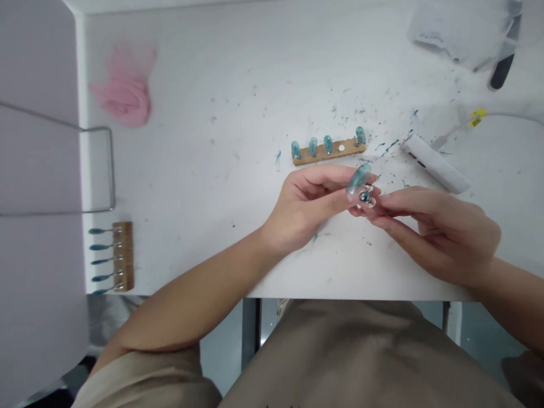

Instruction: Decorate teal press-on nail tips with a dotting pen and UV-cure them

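A teal, marbled false nail (359, 178) with round silver and teal ornaments at its lower end is at the fingertips of my left hand (304, 207). The left thumb and fingers are closed on it. My right hand (444, 229) meets it from the right, thumb and index finger pinched together close to the ornaments. What lies between those right fingertips is too small to tell. Just beyond my hands, a wooden nail stand (314, 156) holds several similar teal nails upright, with a bare white round spot between two of them.
On the right lie a white device (437, 164) with a cable, a clear plastic packet (459, 31) and a dark-ended tool (502, 71). A second wooden stand (123, 255) with teal nails sits at the left front edge. Pink gauzy cloth (127, 96) lies far left. Teal smears mark the tabletop.
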`<state>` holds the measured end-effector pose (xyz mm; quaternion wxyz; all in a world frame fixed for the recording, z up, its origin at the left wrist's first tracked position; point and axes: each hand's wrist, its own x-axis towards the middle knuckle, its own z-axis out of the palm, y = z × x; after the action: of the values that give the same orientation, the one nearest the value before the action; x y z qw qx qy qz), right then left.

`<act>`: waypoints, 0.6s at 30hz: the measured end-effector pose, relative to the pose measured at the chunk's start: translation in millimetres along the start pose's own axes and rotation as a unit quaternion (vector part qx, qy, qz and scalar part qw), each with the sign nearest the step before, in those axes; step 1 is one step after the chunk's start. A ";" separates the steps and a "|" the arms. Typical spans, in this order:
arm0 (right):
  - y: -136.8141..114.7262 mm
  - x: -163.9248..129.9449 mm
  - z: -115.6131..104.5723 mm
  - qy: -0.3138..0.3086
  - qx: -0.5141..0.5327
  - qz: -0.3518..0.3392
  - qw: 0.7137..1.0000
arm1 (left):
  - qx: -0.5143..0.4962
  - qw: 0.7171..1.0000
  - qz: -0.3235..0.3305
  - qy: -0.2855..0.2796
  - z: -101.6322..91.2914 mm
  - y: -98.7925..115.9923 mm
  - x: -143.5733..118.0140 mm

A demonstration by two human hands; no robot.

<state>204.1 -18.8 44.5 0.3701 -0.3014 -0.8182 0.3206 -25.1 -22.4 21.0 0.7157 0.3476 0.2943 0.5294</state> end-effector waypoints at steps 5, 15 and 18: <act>-1.6 -4.8 -0.8 0.007 0.040 0.044 0.998 | 0.017 1.000 -0.006 0.006 1.5 1.6 1.4; -0.9 -3.3 -1.3 0.006 0.043 0.037 0.998 | 0.007 1.000 0.000 -0.013 1.8 2.7 1.8; 0.1 -0.9 -1.3 0.000 0.032 0.014 0.999 | 0.006 1.000 -0.004 -0.006 1.6 3.0 1.7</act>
<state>205.7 -19.0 44.7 0.3752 -0.3002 -0.8032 0.3520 -25.0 -20.5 24.3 0.7178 0.3539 0.2943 0.5224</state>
